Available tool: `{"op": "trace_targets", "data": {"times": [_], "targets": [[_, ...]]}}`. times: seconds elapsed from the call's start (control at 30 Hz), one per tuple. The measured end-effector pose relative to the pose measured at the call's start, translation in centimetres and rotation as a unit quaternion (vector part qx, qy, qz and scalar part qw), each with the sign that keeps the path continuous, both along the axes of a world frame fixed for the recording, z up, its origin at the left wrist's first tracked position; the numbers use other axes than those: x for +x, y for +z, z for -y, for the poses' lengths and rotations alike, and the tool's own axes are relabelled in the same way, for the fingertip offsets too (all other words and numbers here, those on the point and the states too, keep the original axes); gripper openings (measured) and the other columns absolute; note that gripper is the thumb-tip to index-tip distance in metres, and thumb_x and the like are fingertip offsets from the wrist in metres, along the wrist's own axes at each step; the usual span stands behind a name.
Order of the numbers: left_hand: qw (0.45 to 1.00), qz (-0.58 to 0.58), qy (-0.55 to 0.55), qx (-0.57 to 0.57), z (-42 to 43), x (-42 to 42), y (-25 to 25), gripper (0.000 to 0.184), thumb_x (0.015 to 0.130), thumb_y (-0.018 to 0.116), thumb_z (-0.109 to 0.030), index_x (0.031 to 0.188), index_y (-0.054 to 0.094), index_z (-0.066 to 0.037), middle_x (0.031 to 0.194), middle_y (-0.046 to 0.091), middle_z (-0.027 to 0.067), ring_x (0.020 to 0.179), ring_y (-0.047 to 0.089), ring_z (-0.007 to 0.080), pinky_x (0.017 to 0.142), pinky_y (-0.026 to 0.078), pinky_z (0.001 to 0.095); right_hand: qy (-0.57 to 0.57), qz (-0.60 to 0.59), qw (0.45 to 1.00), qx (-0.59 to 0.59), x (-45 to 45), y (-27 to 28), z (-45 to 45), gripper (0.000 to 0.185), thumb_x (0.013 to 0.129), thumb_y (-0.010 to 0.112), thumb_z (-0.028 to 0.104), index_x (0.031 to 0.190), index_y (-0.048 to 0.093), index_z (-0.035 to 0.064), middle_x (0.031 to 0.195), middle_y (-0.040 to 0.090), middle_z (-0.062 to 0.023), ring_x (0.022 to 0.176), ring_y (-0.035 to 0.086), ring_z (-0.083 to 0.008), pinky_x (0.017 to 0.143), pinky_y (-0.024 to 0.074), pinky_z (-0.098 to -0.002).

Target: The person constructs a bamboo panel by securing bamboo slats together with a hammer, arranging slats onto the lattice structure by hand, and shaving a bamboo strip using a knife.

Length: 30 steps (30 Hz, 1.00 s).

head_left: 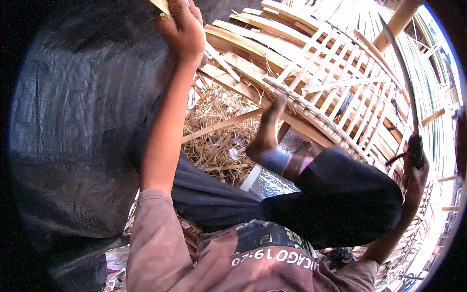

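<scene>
My left hand (186, 34) is raised at the top of the view, its fingers closed round a pale strip of bamboo (161, 7). Most of that strip lies outside the picture. On the far right, my right hand (416, 173) grips the dark handle of a machete (409, 82), whose long curved blade points upward and away from me. My bare foot (274, 109) rests against the near edge of a bamboo lattice (335, 80), made of crossed split slats. The machete is apart from the bamboo strip.
Split bamboo slats (262, 36) lie stacked ahead. Shavings (224, 124) and scraps litter the ground below. A dark sheet (78, 131) hangs along the left. A thick bamboo pole (399, 24) stands at upper right, near the blade's tip.
</scene>
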<state>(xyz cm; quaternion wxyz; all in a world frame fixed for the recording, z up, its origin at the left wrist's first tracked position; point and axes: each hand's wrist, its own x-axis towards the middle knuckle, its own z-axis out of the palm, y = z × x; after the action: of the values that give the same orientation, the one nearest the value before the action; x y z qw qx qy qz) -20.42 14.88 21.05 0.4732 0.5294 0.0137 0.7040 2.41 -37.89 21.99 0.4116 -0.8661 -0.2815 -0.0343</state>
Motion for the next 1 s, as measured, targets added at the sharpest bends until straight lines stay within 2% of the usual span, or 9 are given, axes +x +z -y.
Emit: {"op": "trace_targets", "data": {"times": [0.1, 0.23, 0.3, 0.47, 0.53, 0.67, 0.77, 0.83, 1.0], "targets": [[0.997, -0.031, 0.001, 0.073, 0.3, -0.3, -0.1, 0.041, 0.106, 0.043, -0.033, 0.072, 0.029, -0.014, 0.053, 0.023, -0.0048, 0.041, 0.020, 0.0053, 0.038, 0.019, 0.0247, 0.049, -0.032, 0.996, 0.073, 2.0, 0.6, -1.4, 0.053, 0.079, 0.077, 0.010, 0.127, 0.058, -0.0032, 0.105, 0.064, -0.0060, 0.083, 0.058, -0.0086, 0.073, 0.0459, -0.0208], [0.998, -0.042, 0.008, 0.050, 1.0, -0.7, 0.1, 0.040, 0.106, 0.041, -0.033, 0.072, 0.029, -0.014, 0.053, 0.023, -0.0047, 0.042, 0.019, 0.0057, 0.038, 0.019, 0.0253, 0.064, 0.018, 0.992, 0.103, 0.0, 1.9, -5.8, 0.035, 0.082, 0.075, 0.022, 0.109, 0.064, 0.0031, 0.079, 0.059, 0.0017, 0.068, 0.053, -0.0059, 0.060, 0.0389, -0.0225], [0.997, -0.044, 0.014, 0.064, 1.3, -0.9, 0.1, 0.041, 0.106, 0.042, -0.034, 0.073, 0.030, -0.014, 0.053, 0.023, -0.0047, 0.042, 0.019, 0.0059, 0.038, 0.019, 0.0257, 0.032, 0.061, 0.990, 0.126, -0.5, 2.1, -7.0, 0.037, 0.082, 0.074, 0.022, 0.112, 0.064, 0.0031, 0.079, 0.060, 0.0011, 0.068, 0.053, -0.0061, 0.058, 0.0393, -0.0236], [0.998, -0.044, 0.026, 0.039, 1.9, -0.7, -0.7, 0.040, 0.104, 0.043, -0.044, 0.079, 0.033, -0.015, 0.054, 0.022, -0.0047, 0.043, 0.020, 0.0060, 0.040, 0.019, 0.0261, 0.062, -0.223, 0.910, 0.343, -11.5, -2.2, -16.6, 0.053, 0.080, 0.065, 0.017, 0.128, 0.054, -0.0012, 0.093, 0.069, -0.0097, 0.075, 0.063, -0.0146, 0.070, 0.0509, -0.0268], [0.998, -0.042, 0.022, 0.040, 3.4, -1.1, -0.4, 0.041, 0.103, 0.044, -0.047, 0.081, 0.034, -0.015, 0.056, 0.021, -0.0049, 0.045, 0.018, 0.0056, 0.040, 0.017, 0.0251, 0.078, -0.242, 0.916, 0.312, -15.7, -4.7, -22.0, 0.049, 0.071, 0.061, 0.004, 0.120, 0.057, 0.0017, 0.088, 0.061, -0.0033, 0.069, 0.053, -0.0115, 0.066, 0.0470, -0.0279], [0.998, -0.041, 0.044, 0.032, 4.4, -2.4, -0.8, 0.043, 0.102, 0.046, -0.050, 0.078, 0.036, -0.016, 0.055, 0.022, -0.0055, 0.046, 0.018, 0.0054, 0.041, 0.015, 0.0243, 0.181, -0.338, 0.903, 0.195, -19.4, -16.0, -27.9, 0.046, 0.071, 0.071, 0.009, 0.114, 0.058, 0.0013, 0.091, 0.066, -0.0106, 0.076, 0.061, -0.0166, 0.070, 0.0505, -0.0315], [0.996, -0.034, 0.083, 0.022, 4.3, -3.2, -1.2, 0.041, 0.101, 0.047, -0.050, 0.079, 0.038, -0.016, 0.055, 0.022, -0.0057, 0.045, 0.018, 0.0057, 0.040, 0.015, 0.0235, 0.216, -0.384, 0.889, 0.123, -20.9, -18.4, -29.5, 0.050, 0.072, 0.076, 0.018, 0.115, 0.056, 0.0014, 0.089, 0.070, -0.0188, 0.080, 0.069, -0.0247, 0.075, 0.0537, -0.0376], [0.993, -0.004, 0.118, -0.011, 4.6, -4.1, -1.7, 0.040, 0.101, 0.047, -0.049, 0.080, 0.038, -0.016, 0.055, 0.022, -0.0058, 0.045, 0.018, 0.0059, 0.040, 0.015, 0.0236, 0.251, -0.322, 0.904, 0.124, -21.8, -19.3, -30.1, 0.056, 0.072, 0.077, 0.018, 0.119, 0.052, 0.0035, 0.085, 0.069, -0.0244, 0.082, 0.070, -0.0412, 0.074, 0.0547, -0.0458], [0.972, 0.012, 0.235, -0.017, 6.5, -4.3, -2.5, 0.040, 0.104, 0.042, -0.046, 0.079, 0.032, -0.016, 0.055, 0.019, -0.0060, 0.045, 0.017, 0.0048, 0.039, 0.016, 0.0212, 0.291, -0.290, 0.905, 0.109, -22.6, -19.2, -31.4, 0.053, 0.070, 0.077, 0.016, 0.117, 0.053, 0.0053, 0.082, 0.067, -0.0273, 0.081, 0.068, -0.0440, 0.073, 0.0545, -0.0496]]}}
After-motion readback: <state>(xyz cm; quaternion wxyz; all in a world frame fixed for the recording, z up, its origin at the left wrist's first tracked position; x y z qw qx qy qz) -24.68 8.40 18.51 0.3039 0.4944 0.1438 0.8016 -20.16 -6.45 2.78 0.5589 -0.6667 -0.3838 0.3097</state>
